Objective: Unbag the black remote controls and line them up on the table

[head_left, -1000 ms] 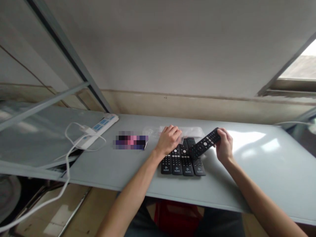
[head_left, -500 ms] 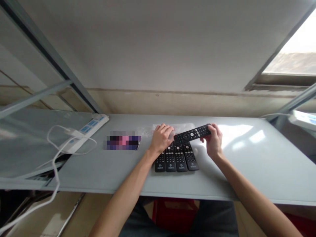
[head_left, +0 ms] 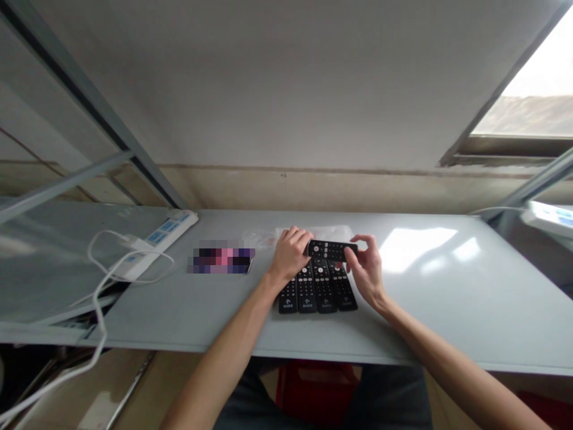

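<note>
Black remote control [head_left: 331,251] held crosswise above row of four matching remotes [head_left: 317,295], pinched near its right end by right hand [head_left: 366,272], keypad turned up, likely for viewing. Left hand [head_left: 290,254] palm-down on clear plastic bag [head_left: 308,234], grip unclear. Row laid side by side on grey table [head_left: 156,316], keypads all showing
</note>
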`<state>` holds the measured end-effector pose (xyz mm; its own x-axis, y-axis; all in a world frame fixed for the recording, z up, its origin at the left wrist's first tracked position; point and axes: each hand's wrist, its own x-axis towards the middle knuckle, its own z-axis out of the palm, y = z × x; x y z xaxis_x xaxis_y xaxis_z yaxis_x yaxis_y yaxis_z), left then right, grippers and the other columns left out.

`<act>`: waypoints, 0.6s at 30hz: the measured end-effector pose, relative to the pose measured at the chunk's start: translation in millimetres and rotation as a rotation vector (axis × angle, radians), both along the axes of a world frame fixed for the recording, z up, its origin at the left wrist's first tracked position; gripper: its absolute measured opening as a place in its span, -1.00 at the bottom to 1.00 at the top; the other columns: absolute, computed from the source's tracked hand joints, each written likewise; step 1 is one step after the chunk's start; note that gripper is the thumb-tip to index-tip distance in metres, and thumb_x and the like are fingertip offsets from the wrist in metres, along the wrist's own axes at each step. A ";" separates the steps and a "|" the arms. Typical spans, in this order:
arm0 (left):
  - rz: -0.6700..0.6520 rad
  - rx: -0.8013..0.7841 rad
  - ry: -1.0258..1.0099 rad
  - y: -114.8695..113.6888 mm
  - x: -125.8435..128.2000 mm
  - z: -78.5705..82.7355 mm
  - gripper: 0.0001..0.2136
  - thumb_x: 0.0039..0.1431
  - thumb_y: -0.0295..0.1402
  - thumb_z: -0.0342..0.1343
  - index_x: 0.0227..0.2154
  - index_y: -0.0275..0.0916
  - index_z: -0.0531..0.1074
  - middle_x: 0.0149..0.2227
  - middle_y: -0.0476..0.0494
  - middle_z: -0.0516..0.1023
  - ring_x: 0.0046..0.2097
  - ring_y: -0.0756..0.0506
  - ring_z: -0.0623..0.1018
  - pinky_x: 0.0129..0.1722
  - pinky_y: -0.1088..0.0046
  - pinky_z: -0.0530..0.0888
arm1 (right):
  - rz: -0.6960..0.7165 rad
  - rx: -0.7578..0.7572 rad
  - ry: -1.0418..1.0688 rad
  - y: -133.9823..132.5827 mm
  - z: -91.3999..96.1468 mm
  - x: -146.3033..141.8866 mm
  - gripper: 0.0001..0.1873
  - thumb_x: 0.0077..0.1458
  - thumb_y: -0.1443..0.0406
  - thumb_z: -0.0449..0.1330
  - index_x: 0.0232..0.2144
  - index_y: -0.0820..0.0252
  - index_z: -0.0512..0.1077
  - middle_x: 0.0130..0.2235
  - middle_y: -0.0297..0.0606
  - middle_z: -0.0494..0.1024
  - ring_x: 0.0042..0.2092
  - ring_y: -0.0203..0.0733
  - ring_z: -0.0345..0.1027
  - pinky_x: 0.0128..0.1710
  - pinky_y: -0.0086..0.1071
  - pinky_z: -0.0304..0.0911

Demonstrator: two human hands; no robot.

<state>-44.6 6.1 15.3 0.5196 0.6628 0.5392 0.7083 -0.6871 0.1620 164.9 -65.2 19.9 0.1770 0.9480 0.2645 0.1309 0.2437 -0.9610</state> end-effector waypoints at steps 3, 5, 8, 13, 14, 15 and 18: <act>-0.082 -0.016 0.057 -7.5 4.2 5.3 -0.88 0.29 -0.49 0.18 -0.15 -0.21 0.48 -0.15 -0.16 0.61 -0.01 -0.25 0.52 -0.03 0.18 0.42 | 0.124 -0.008 -0.096 -5.2 -4.1 -8.1 -0.58 0.20 0.09 0.31 -0.04 0.03 0.22 -0.42 -0.43 0.59 -0.46 -0.22 0.49 -0.51 -0.40 0.29; -0.146 -0.047 0.079 -12.2 7.3 8.8 -0.83 0.32 -0.48 0.16 -0.07 -0.21 0.47 -0.12 -0.18 0.59 0.00 -0.25 0.52 -0.01 0.18 0.42 | 0.140 0.003 -0.121 -5.7 -4.8 -10.3 -0.57 0.19 0.10 0.32 -0.05 0.03 0.22 -0.39 -0.42 0.59 -0.47 -0.24 0.46 -0.50 -0.38 0.30; -0.189 -0.082 0.048 -14.5 9.7 11.3 -0.63 0.37 -0.34 0.17 0.20 -0.16 0.34 0.05 -0.22 0.55 0.11 -0.26 0.50 0.11 0.16 0.42 | 0.047 0.023 -0.087 -2.6 0.5 -6.5 -0.58 0.21 0.08 0.29 -0.06 0.02 0.18 -0.39 -0.41 0.59 -0.47 -0.24 0.46 -0.53 -0.39 0.27; -0.130 -0.034 -0.030 -7.3 5.0 8.9 -0.36 0.34 -0.26 0.24 0.39 -0.11 0.11 0.20 -0.26 0.45 0.26 -0.29 0.42 0.30 0.07 0.34 | -0.201 0.093 0.032 8.7 17.6 16.6 -0.56 0.25 0.04 0.28 -0.07 0.01 0.11 -0.55 -0.49 0.49 -0.59 -0.27 0.35 -0.60 -0.41 0.19; -0.111 -0.028 -0.040 -5.8 3.6 8.2 -0.35 0.32 -0.31 0.24 0.39 -0.13 0.12 0.20 -0.26 0.46 0.26 -0.29 0.42 0.30 0.07 0.34 | -0.237 0.101 0.049 10.8 20.2 21.3 -0.55 0.25 0.04 0.29 -0.08 0.00 0.11 -0.56 -0.51 0.47 -0.61 -0.27 0.34 -0.62 -0.41 0.17; -0.095 -0.023 -0.047 -4.8 2.4 7.5 -0.36 0.30 -0.36 0.24 0.37 -0.15 0.13 0.19 -0.26 0.46 0.25 -0.29 0.43 0.29 0.07 0.35 | -0.265 0.110 0.066 12.5 22.2 25.3 -0.55 0.24 0.04 0.30 -0.09 0.00 0.11 -0.57 -0.52 0.46 -0.62 -0.26 0.34 -0.64 -0.41 0.15; -0.034 -0.020 -0.054 -3.7 1.2 5.8 -0.48 0.29 -0.47 0.18 0.28 -0.18 0.24 0.13 -0.24 0.52 0.18 -0.27 0.48 0.22 0.08 0.41 | -0.310 0.140 0.101 14.1 26.0 30.8 -0.54 0.24 0.03 0.31 -0.11 -0.01 0.10 -0.54 -0.52 0.46 -0.61 -0.27 0.37 -0.66 -0.41 0.14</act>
